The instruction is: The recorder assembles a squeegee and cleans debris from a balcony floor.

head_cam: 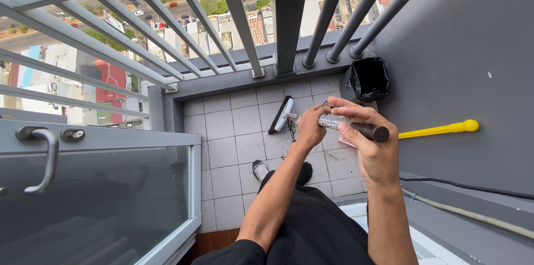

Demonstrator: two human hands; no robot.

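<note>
I hold a short broom over the tiled balcony floor. Its white head with dark bristles (281, 114) points toward the railing, and its patterned silver shaft ends in a dark grip (371, 131). My left hand (310, 124) pinches the shaft close to the head. My right hand (368, 143) wraps around the shaft near the dark grip, with the thumb along it. The two hands are a few centimetres apart on the same shaft.
A black lined bin (370, 78) stands in the far right corner. A yellow handle (439, 129) lies against the grey wall. The grey railing (239, 25) closes the front, and a glass door with a metal handle (44, 153) stands left. My socked foot (260, 169) rests on the tiles.
</note>
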